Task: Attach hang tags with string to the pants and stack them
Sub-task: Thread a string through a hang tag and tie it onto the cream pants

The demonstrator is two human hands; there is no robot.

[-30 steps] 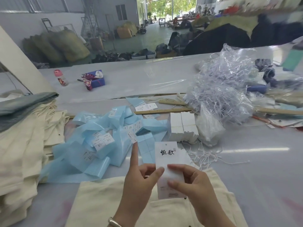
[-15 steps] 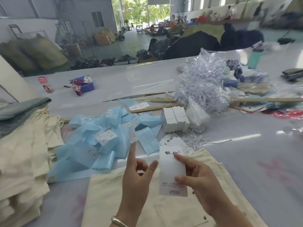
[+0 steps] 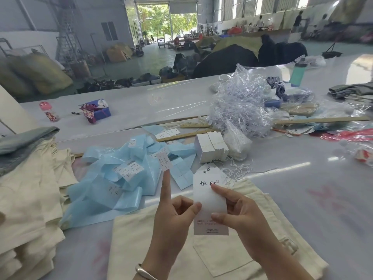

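— Right hand [image 3: 245, 214] pinches a white hang tag [image 3: 210, 201] between thumb and forefinger, holding it upright above the cream pants [image 3: 268, 225] that lie flat under both our hands. What do we see of the other one?

— Our left hand [image 3: 173, 211] has its forefinger pointing straight up with a small white sticker [image 3: 164, 161] on the tip; its thumb touches the left edge of the hang tag and the other fingers are curled in. A silver bangle [image 3: 144, 272] sits on that wrist.

— And beyond the hands?

— Just past the hang tag lie more loose tags [image 3: 207, 170] and thin white strings [image 3: 236, 170] on the pale surface [image 3: 302, 178]. Farther out stands a block of white tags [image 3: 211, 149], and behind it a crumpled clear plastic bag [image 3: 240, 106] full of strings.

— To the left?

— Beyond and left of the left hand we have a heap of light blue backing strips [image 3: 113, 178] carrying printed labels. Farther left, a stack of folded cream pants [image 3: 26, 199] rises, with a grey garment [image 3: 22, 138] on top.

— Anything on the right side?

— Well away from the right hand, a wooden ruler [image 3: 323, 120] lies across the surface and a teal bottle [image 3: 297, 74] stands at the far edge.
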